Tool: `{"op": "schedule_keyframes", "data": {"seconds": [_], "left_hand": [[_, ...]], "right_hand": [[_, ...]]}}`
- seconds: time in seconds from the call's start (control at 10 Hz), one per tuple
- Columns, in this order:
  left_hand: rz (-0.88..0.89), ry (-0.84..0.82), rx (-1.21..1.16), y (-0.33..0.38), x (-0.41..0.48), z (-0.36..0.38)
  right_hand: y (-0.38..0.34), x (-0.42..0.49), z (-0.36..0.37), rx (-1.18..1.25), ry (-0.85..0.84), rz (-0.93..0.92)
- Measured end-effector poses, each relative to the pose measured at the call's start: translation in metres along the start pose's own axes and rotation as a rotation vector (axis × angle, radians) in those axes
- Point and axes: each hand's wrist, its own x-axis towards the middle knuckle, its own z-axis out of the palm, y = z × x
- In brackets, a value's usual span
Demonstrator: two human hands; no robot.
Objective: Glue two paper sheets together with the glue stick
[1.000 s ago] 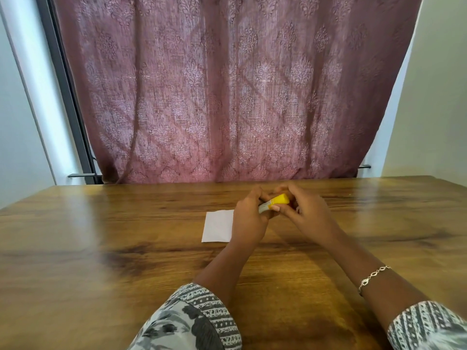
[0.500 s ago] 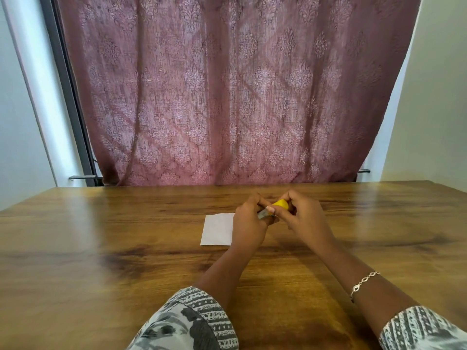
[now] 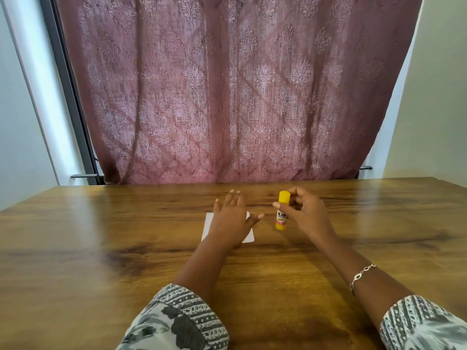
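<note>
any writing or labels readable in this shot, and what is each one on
"KIN": large dark letters on the label of the yellow glue stick, held upright in the right hand; the word may run on round the tube, out of sight.
Smaller print below it on the same label: too blurred to read.
Paper under the left hand: no writing visible.

A glossy brown wooden table [image 3: 101, 248] is spanning the whole view, its far edge meeting a curtain. A white paper sheet [image 3: 249, 233] is lying flat on it, nearer the far edge than the near one, roughly midway between the side edges.
</note>
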Motion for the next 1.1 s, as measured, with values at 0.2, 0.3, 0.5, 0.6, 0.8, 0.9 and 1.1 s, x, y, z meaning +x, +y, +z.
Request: {"op": "schedule_keyframes", "data": {"seconds": [0.2, 0.3, 0.5, 0.6, 0.8, 0.9, 1.1], "left_hand": [[-0.033, -0.097, 0.029, -0.01, -0.002, 0.005], [-0.035, -0.116, 0.028, -0.01, -0.002, 0.006], [-0.037, -0.145, 0.032, -0.01, -0.003, 0.007], [-0.039, -0.148, 0.017, -0.01, -0.003, 0.007], [-0.033, -0.163, 0.07, -0.02, 0.007, 0.008], [-0.051, -0.185, 0.071, -0.034, 0.025, 0.004], [-0.036, -0.224, 0.013, -0.049, 0.062, 0.004]], "right_hand": [[0.001, -0.002, 0.007, -0.093, -0.048, -0.015], [0.0, -0.004, 0.009, -0.135, -0.05, -0.024], [-0.001, -0.004, 0.005, -0.185, -0.079, 0.01], [-0.006, -0.004, 0.0, -0.226, -0.117, 0.014], [-0.015, 0.015, -0.018, -0.411, -0.359, -0.055], [-0.012, 0.039, -0.02, -0.489, -0.507, 0.005], [-0.002, 0.083, -0.011, -0.525, -0.671, 0.093]]}}
